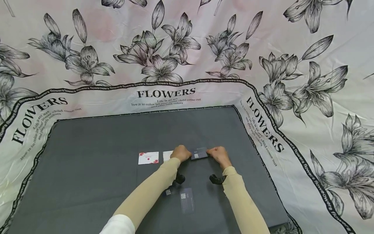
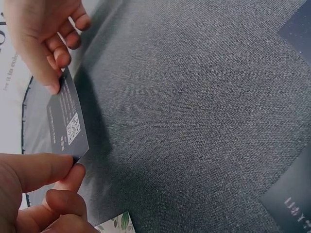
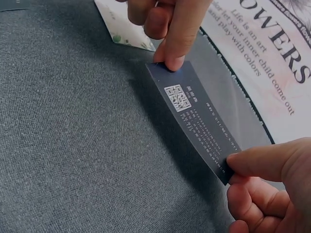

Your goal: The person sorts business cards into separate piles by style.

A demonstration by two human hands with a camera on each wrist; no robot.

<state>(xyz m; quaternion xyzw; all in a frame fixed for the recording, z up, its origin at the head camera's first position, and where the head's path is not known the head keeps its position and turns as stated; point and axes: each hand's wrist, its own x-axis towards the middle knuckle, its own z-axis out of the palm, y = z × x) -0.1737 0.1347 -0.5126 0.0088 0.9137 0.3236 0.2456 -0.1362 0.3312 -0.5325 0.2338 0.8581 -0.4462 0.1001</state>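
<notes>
A dark business card [image 1: 200,156] with a white QR code is held between both hands, raised a little off the grey cloth with its shadow beneath. My left hand [image 1: 181,153] pinches one end between thumb and fingers. At the opposite end, the thumb and fingers of my right hand [image 1: 219,156] pinch the card, which bows slightly in the right wrist view. Beside the left hand lies a white card [image 3: 127,29] with green leaves, partly covered by that hand in the head view. Farther left is a white card [image 1: 148,158] with red flowers.
Nearer the body, a dark card [image 1: 187,201] lies lengthwise, and another dark card [image 1: 168,192] is partly hidden by the left forearm. Grey cloth [image 1: 96,175] covers the table middle, bordered by a white printed floral cloth [image 1: 166,97].
</notes>
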